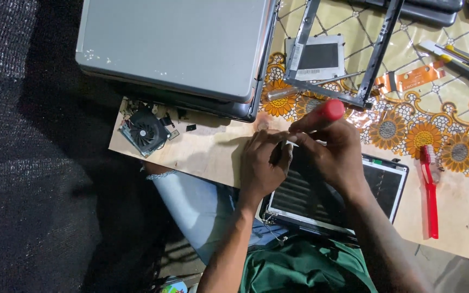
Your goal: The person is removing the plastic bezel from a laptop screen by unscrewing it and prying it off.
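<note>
The work looks well along: a cooling fan (pixel 145 130) already lies loose near the table's (pixel 207 157) left edge with a few small black bits beside it, a bare metal frame (pixel 348 54) and a flat grey plate (pixel 317 57) sit out on the flowered cloth toward the far side, and a closed silver laptop (pixel 175 49) is pushed to the far left corner. What remains is the opened laptop part (pixel 332 195) at the near edge, resting half over the person's lap, its dark panel still seated in its shell. Both hands meet right over its far left corner. The right hand (pixel 335 157) is curled tight round a red-handled screwdriver (pixel 324 113), handle tipped up and away. The left hand (pixel 261 163) is nearly closed, fingertips pinched at the spot where the tool's tip should be; it may be pinching a screw or steadying the shaft, though I cannot make that out. A red toothbrush (pixel 430 187) lies to the right, apart from the panel
</note>
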